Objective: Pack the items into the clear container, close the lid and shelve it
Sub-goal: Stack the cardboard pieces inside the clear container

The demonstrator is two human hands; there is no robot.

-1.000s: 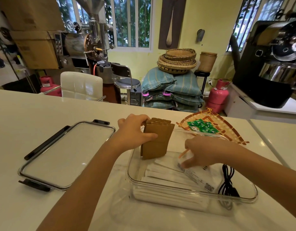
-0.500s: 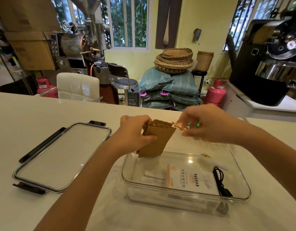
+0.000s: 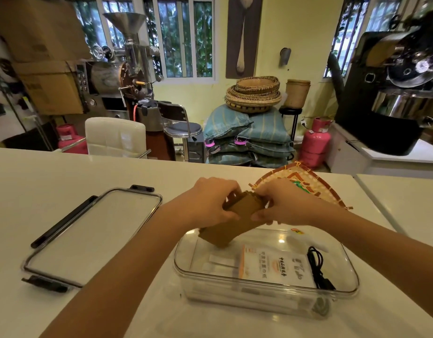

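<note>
A stack of brown paper bags [image 3: 231, 222] is tilted over the far left corner of the clear container [image 3: 342, 295]. My left hand [image 3: 210, 203] grips its left side and my right hand [image 3: 281, 206] grips its upper right end. Inside the container lie a white printed packet [image 3: 274, 265], several white sachets [image 3: 217, 263] and a coiled black cable [image 3: 317, 269]. The clear lid [image 3: 93, 235] with black clips lies flat on the counter to the left.
A woven tray [image 3: 317, 186] with green packets sits just behind my right hand. The white counter [image 3: 39, 186] ends at a seam on the right. Beyond it are a white chair, roasting machines, sacks and pink gas cylinders.
My right hand left the container, rose past the tray and now grips the brown bags together with my left hand. The bags have tilted further over.
</note>
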